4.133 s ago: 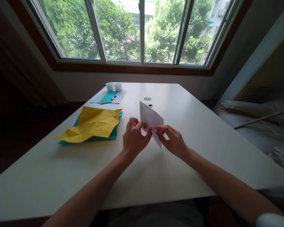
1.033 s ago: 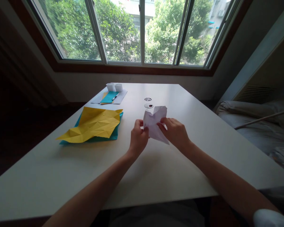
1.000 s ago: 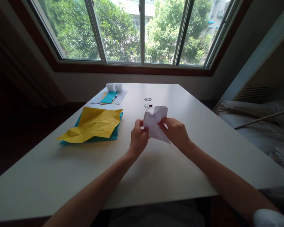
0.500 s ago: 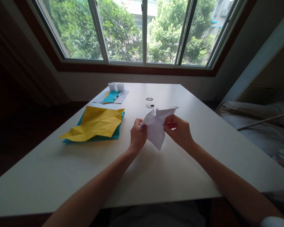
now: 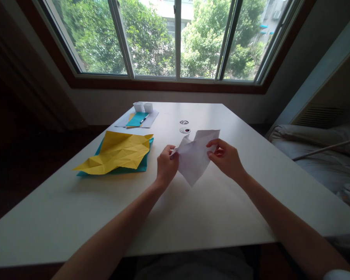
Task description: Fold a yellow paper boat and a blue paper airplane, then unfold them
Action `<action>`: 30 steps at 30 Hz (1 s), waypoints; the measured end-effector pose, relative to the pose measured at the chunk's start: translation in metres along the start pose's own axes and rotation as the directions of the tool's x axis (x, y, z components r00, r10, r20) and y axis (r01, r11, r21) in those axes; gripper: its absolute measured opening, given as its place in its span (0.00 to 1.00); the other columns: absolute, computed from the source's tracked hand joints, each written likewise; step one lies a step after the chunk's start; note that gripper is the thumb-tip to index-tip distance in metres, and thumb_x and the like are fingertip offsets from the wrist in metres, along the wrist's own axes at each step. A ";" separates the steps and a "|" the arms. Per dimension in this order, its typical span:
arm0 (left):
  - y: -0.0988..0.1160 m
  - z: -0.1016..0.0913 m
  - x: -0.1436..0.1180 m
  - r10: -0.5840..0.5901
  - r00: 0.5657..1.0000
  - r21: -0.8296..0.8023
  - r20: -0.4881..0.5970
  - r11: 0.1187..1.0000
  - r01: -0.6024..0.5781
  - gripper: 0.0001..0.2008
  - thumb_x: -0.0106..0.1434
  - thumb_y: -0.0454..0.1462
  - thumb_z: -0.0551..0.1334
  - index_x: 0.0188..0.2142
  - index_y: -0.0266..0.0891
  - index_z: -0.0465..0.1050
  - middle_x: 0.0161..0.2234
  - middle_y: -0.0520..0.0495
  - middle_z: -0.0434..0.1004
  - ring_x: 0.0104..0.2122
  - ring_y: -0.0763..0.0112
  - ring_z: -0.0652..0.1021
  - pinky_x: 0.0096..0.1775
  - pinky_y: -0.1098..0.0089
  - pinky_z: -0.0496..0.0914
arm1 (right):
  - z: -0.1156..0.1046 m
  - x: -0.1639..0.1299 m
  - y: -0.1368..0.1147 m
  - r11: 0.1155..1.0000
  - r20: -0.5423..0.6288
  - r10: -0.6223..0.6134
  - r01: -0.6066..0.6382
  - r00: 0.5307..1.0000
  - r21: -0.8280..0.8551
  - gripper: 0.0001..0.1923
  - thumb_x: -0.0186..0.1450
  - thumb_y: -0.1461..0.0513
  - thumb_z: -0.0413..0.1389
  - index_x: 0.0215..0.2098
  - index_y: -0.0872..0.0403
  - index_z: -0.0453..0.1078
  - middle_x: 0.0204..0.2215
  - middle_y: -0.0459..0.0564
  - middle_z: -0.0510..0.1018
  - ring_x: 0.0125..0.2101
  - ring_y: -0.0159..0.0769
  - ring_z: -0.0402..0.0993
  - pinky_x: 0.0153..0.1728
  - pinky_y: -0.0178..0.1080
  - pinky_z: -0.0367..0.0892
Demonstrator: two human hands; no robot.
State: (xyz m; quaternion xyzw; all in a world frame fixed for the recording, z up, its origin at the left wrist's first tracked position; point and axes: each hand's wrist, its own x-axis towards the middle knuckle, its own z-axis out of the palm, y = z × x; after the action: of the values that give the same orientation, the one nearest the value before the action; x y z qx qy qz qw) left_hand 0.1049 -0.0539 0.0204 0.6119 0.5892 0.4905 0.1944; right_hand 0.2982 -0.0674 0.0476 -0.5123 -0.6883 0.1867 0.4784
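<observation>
A creased white paper sheet hangs above the white table, spread between both hands. My left hand pinches its left edge. My right hand pinches its right edge near the upper corner. The sheet's lower point dips toward the tabletop without clearly touching it.
A crumpled yellow sheet lies on a teal sheet to the left. Farther back sit a grey sheet with a small teal sheet, a pen and two white paper boxes. Two round discs lie mid-table. A bed is at right.
The folded white paper has been pulled open. My hands moved apart, the right one going right, and the sheet now spreads wider and flatter between them.
</observation>
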 end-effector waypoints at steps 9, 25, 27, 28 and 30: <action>-0.010 0.001 0.003 0.108 0.994 -0.096 -0.004 0.990 -0.108 0.05 0.57 0.36 0.55 0.34 0.39 0.66 0.27 0.51 0.71 0.25 0.72 0.72 0.25 0.76 0.61 | 0.003 0.001 0.012 0.966 -0.050 -0.188 0.175 0.981 -0.191 0.13 0.59 0.61 0.53 0.42 0.53 0.67 0.36 0.51 0.74 0.27 0.33 0.72 0.23 0.35 0.70; 0.007 -0.010 0.006 -0.448 0.721 -0.468 0.529 0.555 0.688 0.09 0.52 0.39 0.60 0.25 0.37 0.62 0.17 0.53 0.65 0.13 0.79 0.65 0.16 0.78 0.59 | 0.006 0.001 0.011 0.961 -0.327 -0.091 0.170 0.940 0.220 0.26 0.55 0.60 0.59 0.47 0.45 0.51 0.25 0.37 0.70 0.21 0.31 0.74 0.26 0.37 0.72; 0.010 -0.012 0.006 -0.443 0.637 -0.453 0.631 0.456 0.766 0.06 0.55 0.35 0.55 0.25 0.34 0.65 0.21 0.45 0.72 0.18 0.73 0.73 0.20 0.74 0.66 | 0.005 0.000 0.011 0.972 -0.282 -0.093 0.149 0.955 0.183 0.19 0.56 0.60 0.58 0.44 0.47 0.59 0.28 0.41 0.72 0.26 0.32 0.75 0.31 0.38 0.73; 0.011 -0.014 0.006 -0.429 0.604 -0.472 0.671 0.381 0.795 0.08 0.56 0.34 0.52 0.27 0.33 0.67 0.25 0.42 0.74 0.22 0.71 0.76 0.23 0.73 0.69 | 0.005 -0.001 0.011 0.977 -0.253 -0.097 0.141 0.962 0.159 0.15 0.56 0.60 0.57 0.42 0.49 0.63 0.29 0.43 0.73 0.28 0.33 0.75 0.33 0.38 0.72; 0.014 -0.016 0.006 -0.385 0.576 -0.541 0.721 0.207 0.815 0.13 0.58 0.35 0.48 0.32 0.30 0.70 0.30 0.37 0.77 0.29 0.67 0.78 0.28 0.71 0.72 | 0.005 -0.001 0.013 0.981 -0.199 -0.103 0.132 0.975 0.140 0.09 0.56 0.61 0.57 0.36 0.51 0.67 0.31 0.45 0.75 0.30 0.33 0.75 0.35 0.38 0.72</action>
State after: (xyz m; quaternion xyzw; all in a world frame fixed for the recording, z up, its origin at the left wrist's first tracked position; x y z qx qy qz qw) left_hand 0.0979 -0.0569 0.0415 0.2330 0.4046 0.4357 0.7695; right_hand 0.3009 -0.0618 0.0350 -0.4479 -0.6522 0.1601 0.5902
